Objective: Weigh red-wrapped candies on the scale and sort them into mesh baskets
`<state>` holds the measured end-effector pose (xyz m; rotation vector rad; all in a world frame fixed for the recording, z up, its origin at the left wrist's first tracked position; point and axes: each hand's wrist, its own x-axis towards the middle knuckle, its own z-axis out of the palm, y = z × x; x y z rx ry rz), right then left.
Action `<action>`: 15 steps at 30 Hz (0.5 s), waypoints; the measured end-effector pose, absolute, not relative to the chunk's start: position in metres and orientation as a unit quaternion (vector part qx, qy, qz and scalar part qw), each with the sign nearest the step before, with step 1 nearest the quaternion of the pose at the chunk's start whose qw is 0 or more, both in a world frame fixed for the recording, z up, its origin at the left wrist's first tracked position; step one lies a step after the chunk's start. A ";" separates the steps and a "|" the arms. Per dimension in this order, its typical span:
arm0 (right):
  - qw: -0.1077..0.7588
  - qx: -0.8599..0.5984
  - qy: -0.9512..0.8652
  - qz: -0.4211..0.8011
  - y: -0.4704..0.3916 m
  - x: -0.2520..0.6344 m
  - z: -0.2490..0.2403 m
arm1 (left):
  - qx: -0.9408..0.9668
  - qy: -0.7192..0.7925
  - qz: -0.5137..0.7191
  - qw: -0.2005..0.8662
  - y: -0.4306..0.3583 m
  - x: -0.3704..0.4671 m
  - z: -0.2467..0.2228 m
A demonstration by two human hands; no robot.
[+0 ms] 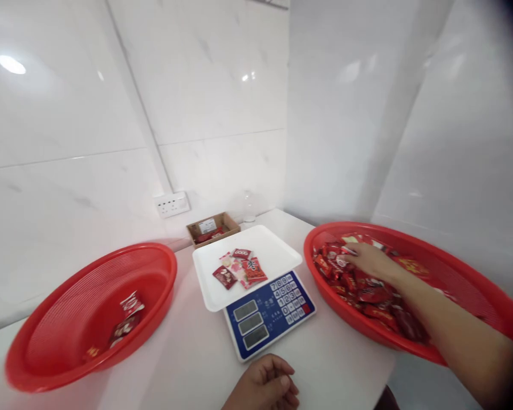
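Note:
My right hand [365, 259] reaches into the right red basket [457, 256], its fingers pinched on a red-and-white packet [341, 259] among many red packets [374, 293]. My left hand [269, 382] rests near the table's front edge, fingers curled, with nothing visible in it. Just beyond it stands a blue scale [267, 316] with a white tray [214, 290] on top. On the tray lie several small packets, among them a dark red one [224, 277] and a bright red one [253, 271].
A red basket [60, 307] at the left holds a few packets [130, 304]. Behind the scale sit a cardboard box [231, 223] with red packets and a clear bottle [248, 206]. A wall socket [171, 204] is behind. White walls bound the table [175, 353].

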<state>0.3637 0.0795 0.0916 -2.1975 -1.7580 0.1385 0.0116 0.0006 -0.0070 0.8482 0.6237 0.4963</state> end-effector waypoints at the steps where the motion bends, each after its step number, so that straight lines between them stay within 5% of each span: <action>1: 0.173 -0.767 -0.617 0.034 0.081 0.364 0.093 | 0.398 0.292 0.238 0.836 0.000 0.012 -0.006; 9: 0.278 -0.744 -0.605 -0.055 0.059 0.306 0.138 | 0.396 0.306 0.245 0.830 -0.005 0.011 0.007; 15: 0.273 -0.600 -0.703 0.264 0.005 0.197 0.111 | 0.432 0.258 0.270 0.821 -0.008 0.009 0.002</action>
